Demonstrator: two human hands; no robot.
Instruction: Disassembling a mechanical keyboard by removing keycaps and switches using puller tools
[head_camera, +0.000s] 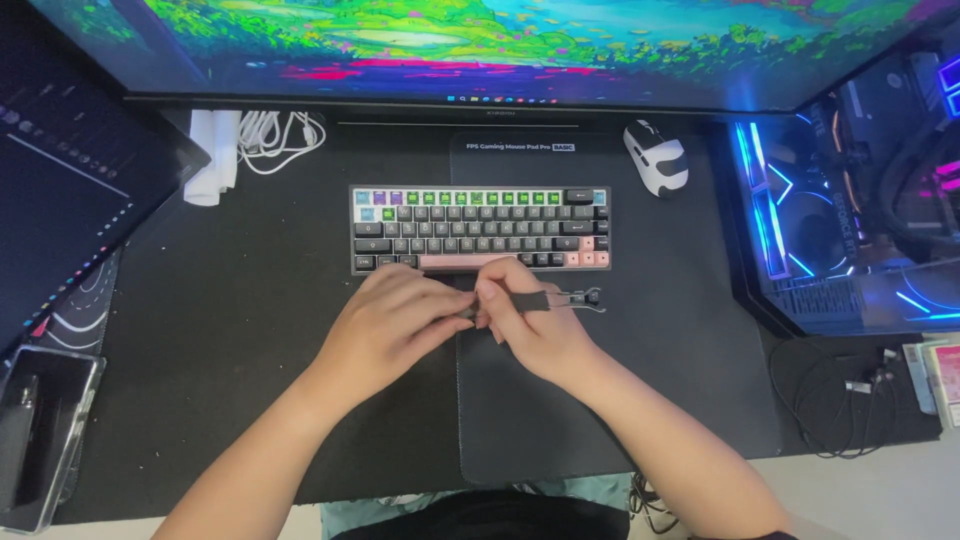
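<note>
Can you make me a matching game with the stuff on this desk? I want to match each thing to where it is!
Things:
1. mouse
2. keyboard
3. white cable
4. keycap puller

Places:
A. in the right hand
B. coiled at the back left
C. back right of the mouse pad
D. just beyond both hands

Pairs: 1-C, 2-D, 3-B, 4-A

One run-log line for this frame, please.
left hand: touching tool end | right hand: holding black wire keycap puller | behind: compact grey-black keyboard
</note>
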